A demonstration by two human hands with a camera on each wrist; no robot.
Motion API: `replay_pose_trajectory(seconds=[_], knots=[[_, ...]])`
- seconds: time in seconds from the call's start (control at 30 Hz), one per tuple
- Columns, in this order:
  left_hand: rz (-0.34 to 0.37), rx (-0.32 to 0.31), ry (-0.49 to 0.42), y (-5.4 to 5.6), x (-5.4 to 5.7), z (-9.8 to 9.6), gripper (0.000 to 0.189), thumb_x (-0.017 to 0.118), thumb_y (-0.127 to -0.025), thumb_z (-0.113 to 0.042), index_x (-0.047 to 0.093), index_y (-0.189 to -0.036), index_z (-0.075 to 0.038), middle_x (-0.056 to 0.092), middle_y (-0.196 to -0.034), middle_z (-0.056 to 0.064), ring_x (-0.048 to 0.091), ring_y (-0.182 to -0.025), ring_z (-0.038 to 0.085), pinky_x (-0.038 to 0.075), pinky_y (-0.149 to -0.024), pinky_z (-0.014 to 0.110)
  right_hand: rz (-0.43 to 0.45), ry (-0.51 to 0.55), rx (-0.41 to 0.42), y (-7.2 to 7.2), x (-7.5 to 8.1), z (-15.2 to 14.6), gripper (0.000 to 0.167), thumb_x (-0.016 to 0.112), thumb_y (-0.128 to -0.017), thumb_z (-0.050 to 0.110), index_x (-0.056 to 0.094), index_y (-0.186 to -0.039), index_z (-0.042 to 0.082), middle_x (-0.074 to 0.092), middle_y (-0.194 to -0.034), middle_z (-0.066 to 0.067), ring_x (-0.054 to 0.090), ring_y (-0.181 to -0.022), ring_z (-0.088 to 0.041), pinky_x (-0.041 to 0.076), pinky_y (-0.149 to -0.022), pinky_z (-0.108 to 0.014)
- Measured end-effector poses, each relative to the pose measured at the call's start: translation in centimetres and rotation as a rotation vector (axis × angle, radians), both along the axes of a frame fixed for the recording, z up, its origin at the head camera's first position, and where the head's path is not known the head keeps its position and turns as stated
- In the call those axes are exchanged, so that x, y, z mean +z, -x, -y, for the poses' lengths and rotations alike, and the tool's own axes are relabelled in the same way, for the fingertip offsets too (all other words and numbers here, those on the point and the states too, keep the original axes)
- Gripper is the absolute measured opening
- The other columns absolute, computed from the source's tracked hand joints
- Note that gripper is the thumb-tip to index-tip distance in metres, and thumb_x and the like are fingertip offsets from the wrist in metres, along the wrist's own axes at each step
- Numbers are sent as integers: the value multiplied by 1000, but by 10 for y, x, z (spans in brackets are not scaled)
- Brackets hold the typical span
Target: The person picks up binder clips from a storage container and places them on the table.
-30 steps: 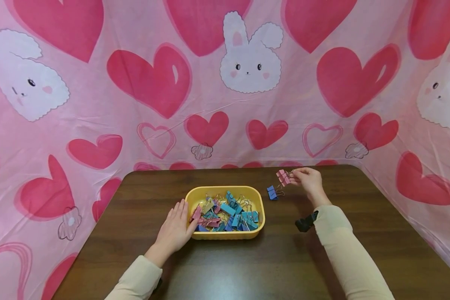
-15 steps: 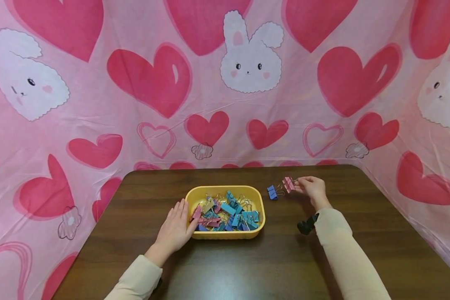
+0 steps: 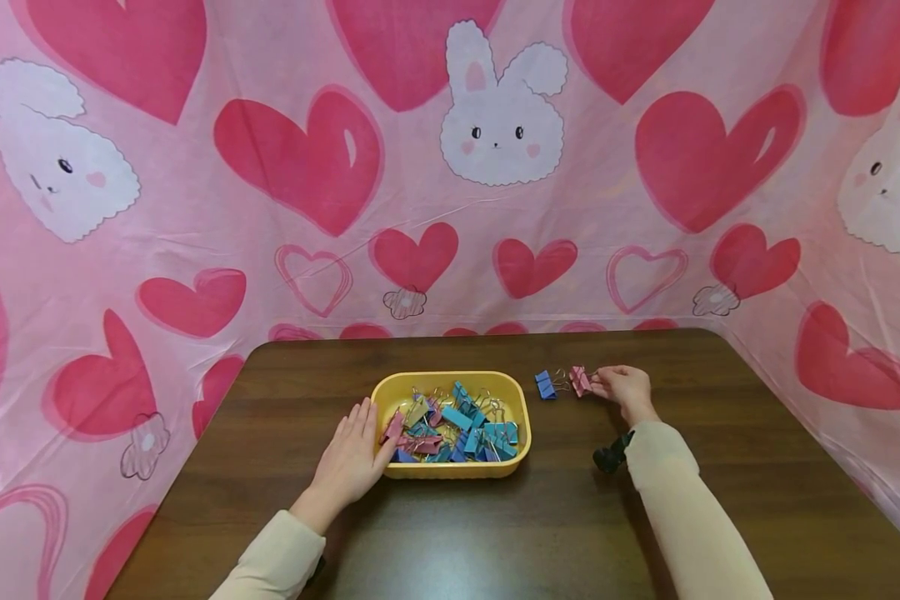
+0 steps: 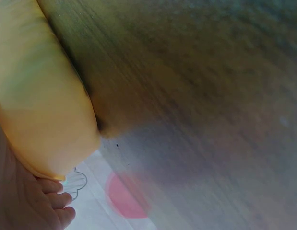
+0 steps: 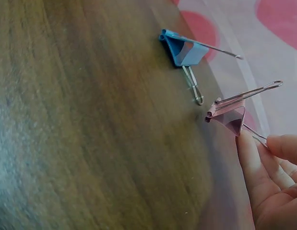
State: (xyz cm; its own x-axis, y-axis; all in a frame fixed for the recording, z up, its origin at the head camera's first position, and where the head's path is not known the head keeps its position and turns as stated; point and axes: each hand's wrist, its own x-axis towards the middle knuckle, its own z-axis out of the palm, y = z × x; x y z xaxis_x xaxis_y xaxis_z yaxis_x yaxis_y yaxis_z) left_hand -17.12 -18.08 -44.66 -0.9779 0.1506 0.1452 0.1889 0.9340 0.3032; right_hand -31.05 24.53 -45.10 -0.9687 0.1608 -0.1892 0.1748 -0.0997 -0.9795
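Head view: right hand [image 3: 626,391] pinches a pink metal binder clip [image 3: 579,381] at three o'clock from a blue metal clip [image 3: 545,385] on the brown wood-grain counter [image 3: 525,533], while the straight-fingered left hand [image 3: 348,458] touches a yellow rounded tray's [image 3: 453,472] nine-o'clock side.

Cream sleeves [image 3: 692,508] and black wrist gear [image 3: 611,456] are worn.

The left hand [image 4: 23,201] touches the yellow container [image 4: 50,103].
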Motion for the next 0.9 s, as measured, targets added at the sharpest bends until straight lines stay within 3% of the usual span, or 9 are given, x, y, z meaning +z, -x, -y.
replay_pose_trajectory(seconds=[0.27,0.47,0.9], knots=[[-37,-12,23,0,-1,0,72,43,-94,-44,28,-139,10,26,-144,25,21,-133,37,14,-108,45,28,14,-4,0,-4,-1,35,46,-93,0,39,-121,-21,64,-72,-5,65,-63,-12,53,-67,-29],[-33,-11,25,0,0,1,72,43,-94,-45,29,-139,9,26,-144,25,21,-133,37,15,-108,45,50,44,-13,1,-5,-3,37,46,-93,0,38,-124,-20,62,-71,-5,65,-61,-11,53,-67,-28],[-25,-15,21,0,2,1,72,43,-94,-45,28,-139,9,26,-145,24,21,-133,37,15,-108,45,115,3,-21,-2,-2,-7,42,47,-92,0,36,-130,-17,58,-81,-7,65,-63,-11,52,-71,-29]])
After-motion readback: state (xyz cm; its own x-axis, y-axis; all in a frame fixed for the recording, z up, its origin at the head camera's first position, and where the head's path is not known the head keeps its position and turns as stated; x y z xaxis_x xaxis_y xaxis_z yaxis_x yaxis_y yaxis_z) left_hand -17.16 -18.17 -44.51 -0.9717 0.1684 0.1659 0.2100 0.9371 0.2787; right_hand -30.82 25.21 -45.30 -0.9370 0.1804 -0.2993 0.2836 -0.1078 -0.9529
